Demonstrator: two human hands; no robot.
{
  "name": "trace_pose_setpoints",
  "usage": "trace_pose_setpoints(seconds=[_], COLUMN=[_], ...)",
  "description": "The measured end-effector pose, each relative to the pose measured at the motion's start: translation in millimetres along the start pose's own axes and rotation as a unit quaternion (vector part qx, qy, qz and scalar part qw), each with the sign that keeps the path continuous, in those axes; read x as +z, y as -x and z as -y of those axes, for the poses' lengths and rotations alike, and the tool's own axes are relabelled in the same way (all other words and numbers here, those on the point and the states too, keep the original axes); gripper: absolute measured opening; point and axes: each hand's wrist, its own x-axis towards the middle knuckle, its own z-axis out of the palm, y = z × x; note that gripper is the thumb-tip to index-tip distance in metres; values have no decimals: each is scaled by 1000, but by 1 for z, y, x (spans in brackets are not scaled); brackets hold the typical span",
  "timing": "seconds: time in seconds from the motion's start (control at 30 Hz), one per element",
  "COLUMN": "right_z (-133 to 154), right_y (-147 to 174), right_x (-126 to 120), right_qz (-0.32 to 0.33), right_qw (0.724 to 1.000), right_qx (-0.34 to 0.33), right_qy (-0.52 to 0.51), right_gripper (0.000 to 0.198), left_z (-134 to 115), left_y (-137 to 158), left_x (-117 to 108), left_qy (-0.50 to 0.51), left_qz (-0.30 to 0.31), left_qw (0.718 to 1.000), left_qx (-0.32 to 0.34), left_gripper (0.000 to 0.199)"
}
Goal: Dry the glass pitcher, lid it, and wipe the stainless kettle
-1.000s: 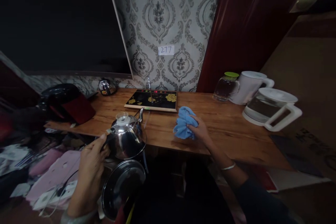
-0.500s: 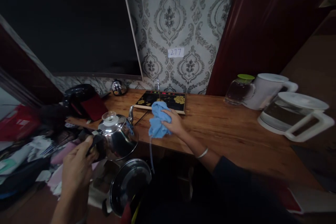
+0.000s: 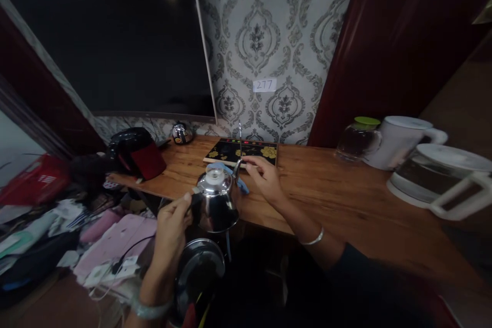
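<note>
A shiny steel kettle point(image 3: 220, 210) with a clear lid knob is held up at the table's front edge. My left hand point(image 3: 171, 228) is closed around its dark handle. At the other side, my right hand point(image 3: 265, 177) has its fingertips pinched at the tip of the curved spout. A blue cloth point(image 3: 243, 186) lies on the table behind the kettle, which hides most of it. Just beyond stands a black induction cooker point(image 3: 223, 150) with gold flowers and lit red marks, and a thin metal tap point(image 3: 240, 136) rises by it.
A pot with a glass lid point(image 3: 200, 274) sits below the table edge. Glass and white jugs point(image 3: 442, 177) stand on the right. To the left are a red and black appliance point(image 3: 144, 156), a small chrome pot point(image 3: 180, 134) and piled clothes point(image 3: 65, 215).
The kettle has moved right and in front of the cloth, carried by my left hand. My right hand has let go of the blue cloth and is now at the spout.
</note>
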Motion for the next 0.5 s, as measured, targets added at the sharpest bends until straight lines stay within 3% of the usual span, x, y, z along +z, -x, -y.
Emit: trace_pose_setpoints(seconds=[0.17, 0.37, 0.5], right_z=[25, 5, 3], right_y=[-1, 11, 16], right_x=[-35, -56, -65], right_qz=[44, 58, 48], right_qw=[990, 975, 963], right_qx=[-72, -12, -31], right_qy=[111, 212, 263], right_gripper=[29, 22, 17], left_z=[31, 61, 72], left_y=[-3, 4, 12], left_x=[50, 96, 112], left_qy=[11, 9, -9], left_qz=[83, 139, 143], left_qw=[996, 990, 990], left_qx=[10, -4, -2], left_gripper=[53, 53, 51])
